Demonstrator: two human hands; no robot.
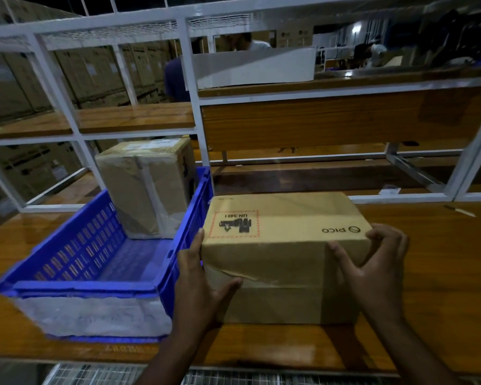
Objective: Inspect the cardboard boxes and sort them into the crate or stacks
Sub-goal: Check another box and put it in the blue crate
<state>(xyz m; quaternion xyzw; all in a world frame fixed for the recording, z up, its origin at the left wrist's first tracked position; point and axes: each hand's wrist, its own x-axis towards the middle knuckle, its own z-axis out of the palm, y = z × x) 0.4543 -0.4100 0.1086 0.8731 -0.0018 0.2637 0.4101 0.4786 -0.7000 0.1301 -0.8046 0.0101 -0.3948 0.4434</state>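
A brown cardboard box (283, 220) with a PICO logo and a red-bordered UN 3481 label stands on the wooden table, right of the blue crate (75, 279). My left hand (197, 276) grips its front left edge, fingers up the left side and thumb across the front face. My right hand (372, 262) holds the front right corner, thumb on the front face and curled fingers at the top right corner. A second, tape-wrapped cardboard box (147, 187) stands upright inside the crate at its far end.
The wooden table (428, 287) runs under a white metal shelf frame (195, 118) with wooden shelves behind. A white box (256, 68) sits on the upper shelf. People and stacked cartons are in the dim background.
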